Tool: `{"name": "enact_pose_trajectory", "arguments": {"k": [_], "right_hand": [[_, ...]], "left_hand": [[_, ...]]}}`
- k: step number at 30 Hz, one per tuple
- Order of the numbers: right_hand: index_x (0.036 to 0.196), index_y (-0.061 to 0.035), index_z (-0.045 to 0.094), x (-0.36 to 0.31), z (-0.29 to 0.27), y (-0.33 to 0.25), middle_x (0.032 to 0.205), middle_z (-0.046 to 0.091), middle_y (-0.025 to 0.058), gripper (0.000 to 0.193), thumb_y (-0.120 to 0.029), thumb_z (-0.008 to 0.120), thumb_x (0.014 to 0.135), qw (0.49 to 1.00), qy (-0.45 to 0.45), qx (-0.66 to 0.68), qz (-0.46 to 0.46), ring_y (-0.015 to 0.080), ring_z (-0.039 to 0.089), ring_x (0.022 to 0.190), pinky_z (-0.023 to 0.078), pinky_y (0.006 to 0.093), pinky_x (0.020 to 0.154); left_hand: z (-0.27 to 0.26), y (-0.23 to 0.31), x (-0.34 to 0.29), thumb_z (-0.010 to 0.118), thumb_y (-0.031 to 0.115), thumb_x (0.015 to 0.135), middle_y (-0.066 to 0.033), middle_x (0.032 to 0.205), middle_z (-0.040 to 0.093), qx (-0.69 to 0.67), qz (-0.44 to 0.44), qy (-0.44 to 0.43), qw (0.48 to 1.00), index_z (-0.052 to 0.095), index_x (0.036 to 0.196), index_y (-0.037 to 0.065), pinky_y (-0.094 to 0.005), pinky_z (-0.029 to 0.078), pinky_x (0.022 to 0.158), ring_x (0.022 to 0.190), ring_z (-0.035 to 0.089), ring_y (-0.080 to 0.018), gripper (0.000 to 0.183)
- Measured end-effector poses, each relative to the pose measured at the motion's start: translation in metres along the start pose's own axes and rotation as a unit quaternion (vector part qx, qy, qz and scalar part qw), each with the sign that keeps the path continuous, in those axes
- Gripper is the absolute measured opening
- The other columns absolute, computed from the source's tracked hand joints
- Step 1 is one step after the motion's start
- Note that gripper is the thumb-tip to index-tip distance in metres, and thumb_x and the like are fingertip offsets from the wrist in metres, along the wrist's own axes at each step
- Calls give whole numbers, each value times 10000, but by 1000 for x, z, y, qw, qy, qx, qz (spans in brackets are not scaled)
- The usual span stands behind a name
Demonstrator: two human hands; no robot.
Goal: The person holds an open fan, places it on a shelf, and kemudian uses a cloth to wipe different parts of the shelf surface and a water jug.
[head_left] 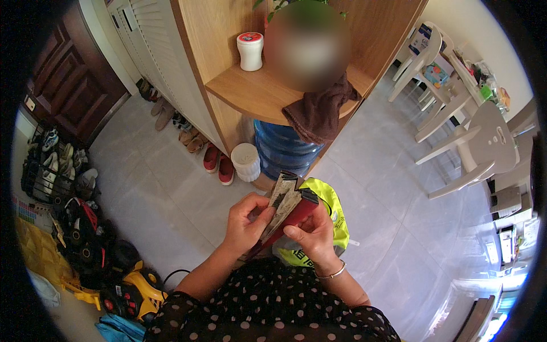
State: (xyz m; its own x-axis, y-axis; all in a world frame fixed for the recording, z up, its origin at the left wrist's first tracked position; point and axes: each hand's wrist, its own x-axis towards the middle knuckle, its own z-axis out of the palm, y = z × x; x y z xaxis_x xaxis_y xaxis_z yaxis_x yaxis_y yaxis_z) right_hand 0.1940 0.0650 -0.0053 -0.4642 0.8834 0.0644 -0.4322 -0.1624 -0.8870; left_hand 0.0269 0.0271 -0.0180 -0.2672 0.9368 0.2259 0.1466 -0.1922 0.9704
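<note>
In front of me I hold a dark red long wallet [296, 215], tilted, with its folds spread apart and a pale patterned lining showing. My left hand [248, 223] grips its left side, thumb against the lining. On the red outer side is my right hand [315, 233], thumb bent over the near face and a bracelet on the wrist. Behind and below the wallet is a neon-yellow and grey fabric thing [337, 219] with dark print; whether it is a bag or a vest I cannot tell.
Ahead stands a wooden shelf [228, 85] with a white canister [250, 52] and a brown cloth [322, 111]. Below are a blue water bottle [285, 145], a white bin [245, 161] and red shoes [219, 163]. Toys [134, 290] lie left; pale chairs [476, 145] stand right.
</note>
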Motion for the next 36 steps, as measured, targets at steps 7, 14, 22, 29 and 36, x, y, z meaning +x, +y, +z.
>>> {"name": "enact_pose_trajectory", "arguments": {"k": [7, 14, 22, 29, 36], "right_hand": [[1154, -55, 500, 2, -5, 2, 968, 607, -6, 442, -24, 787, 819, 999, -22, 22, -7, 73, 565, 808, 494, 246, 767], [1338, -16, 465, 4, -6, -2, 1087, 639, 29, 536, -149, 728, 891, 999, 34, 42, 2, 120, 611, 889, 501, 254, 768], [1341, -16, 463, -2, -12, 10, 1156, 625, 48, 588, -120, 769, 850, 997, 30, 76, 12, 152, 601, 1035, 493, 292, 878], [1361, -6, 418, 4, -2, 1, 1209, 580, 55, 661, -132, 795, 833, 997, 29, 66, 13, 169, 573, 1106, 480, 310, 934], [1369, -9, 410, 8, -4, -7, 1216, 564, 67, 679, -79, 792, 812, 999, 30, -27, 36, 164, 566, 1092, 480, 316, 930]], "left_hand": [[-4, 4, 2, 630, 3, 901, -13, 847, 577, -8, -5, -65, 998, 626, 946, -4, -226, 442, 663, 757, 541, -69, 45], [6, -3, -2, 575, 36, 957, -22, 980, 624, -166, -44, -25, 985, 574, 1188, -30, -215, 453, 777, 855, 569, -74, 240], [14, 4, 4, 575, -8, 920, -144, 1002, 651, -3, 36, -38, 999, 623, 1186, -47, -278, 480, 793, 897, 632, -191, 274], [13, -1, -4, 617, 176, 941, -173, 1183, 628, -15, 70, -75, 995, 479, 1381, -23, -350, 451, 968, 1097, 612, -275, 503], [12, -5, -12, 701, 264, 897, -179, 1181, 617, 28, 18, -147, 989, 397, 1400, -18, -371, 487, 918, 1054, 621, -288, 651]]}}
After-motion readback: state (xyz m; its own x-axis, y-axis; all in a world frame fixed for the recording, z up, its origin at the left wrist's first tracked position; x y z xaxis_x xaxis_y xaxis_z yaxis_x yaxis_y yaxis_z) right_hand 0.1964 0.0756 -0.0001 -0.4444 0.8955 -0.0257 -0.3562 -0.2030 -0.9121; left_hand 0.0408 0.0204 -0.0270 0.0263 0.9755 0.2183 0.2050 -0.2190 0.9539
